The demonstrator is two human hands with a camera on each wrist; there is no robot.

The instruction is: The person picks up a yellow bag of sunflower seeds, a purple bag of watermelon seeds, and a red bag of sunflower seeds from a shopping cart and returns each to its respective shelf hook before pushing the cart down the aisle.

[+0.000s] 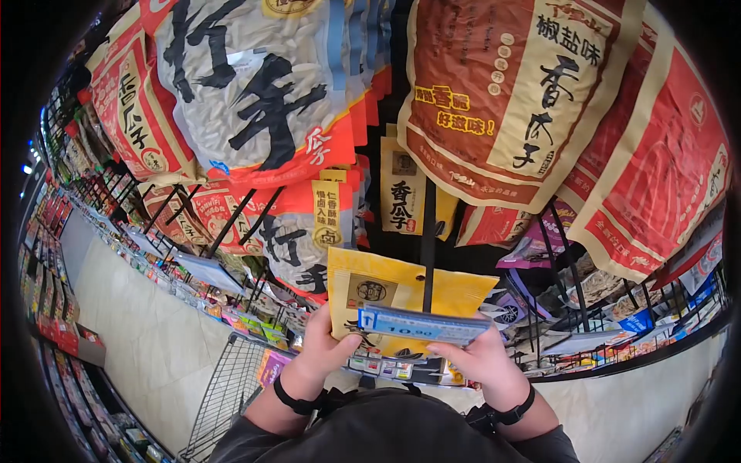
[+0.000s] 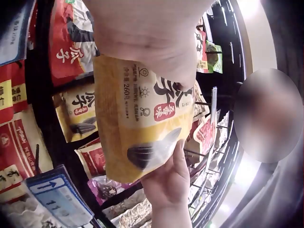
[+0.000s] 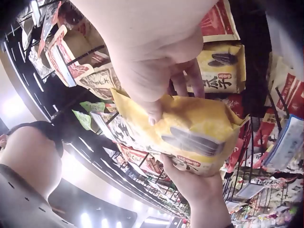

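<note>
A yellow and cream bag of sunflower seeds [image 1: 463,289] is held at chest height between the two hands, partly behind a blue price tag [image 1: 423,327]. My left hand [image 1: 318,351] grips one side, thumb over the front. On the opposite side my right hand [image 1: 482,359] grips the bag, its thumb also in front. A black display hook [image 1: 429,239] overlaps the bag's top edge and ends at the tag. Seeds printed on the bag [image 3: 194,142] show in the right wrist view; the left wrist view shows the bag [image 2: 111,137] from its other side.
Large white and red seed bags [image 1: 255,85] and a brown bag [image 1: 494,92] hang close overhead. A similar yellow bag [image 1: 401,189] hangs farther back. More hooks stick out on both sides. A wire shopping cart [image 1: 224,386] stands at the lower left.
</note>
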